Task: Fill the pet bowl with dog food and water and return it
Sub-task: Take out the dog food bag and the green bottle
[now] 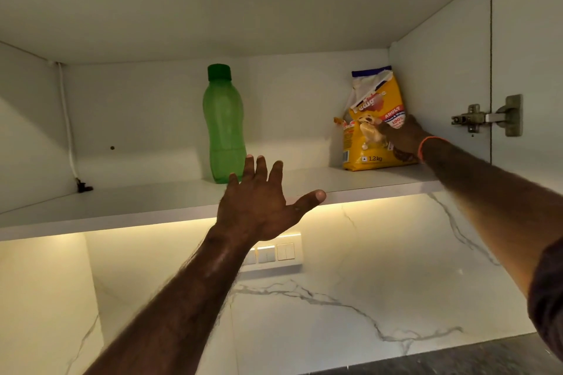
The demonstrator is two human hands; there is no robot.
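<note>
an open wall cupboard fills the upper part of the view, with a white shelf (152, 201) running across it. the yellow dog food bag (373, 131) stands upright at about 2 o'clock, in the right rear corner of that shelf, just beside the cupboard's right wall. its top is torn open and crumpled.

the right hand (402, 135) reaches in from 4 o'clock and is on the front right side of the bag, its fingers curled against the printed face; it appears to grip the bag, though the fingertips are hard to make out. an orange band (426, 144) sits on that wrist.

the left hand (262, 207) is raised at the centre of the view, in front of the shelf edge, with fingers spread and thumb stretched out toward 3 o'clock. it holds nothing, and whether it touches the shelf cannot be told.

a green bottle (224, 128) with a darker green cap stands upright on the shelf at 12 o'clock from the left hand, well apart from the bag. a white cable (68, 131) runs down the left rear corner at 9 o'clock. a metal hinge (487, 116) is fixed at the right edge, at 3 o'clock. under the shelf a warm light strip shines on a white marble wall (365, 268), where a switch plate (280, 253) sits just below the left wrist.
</note>
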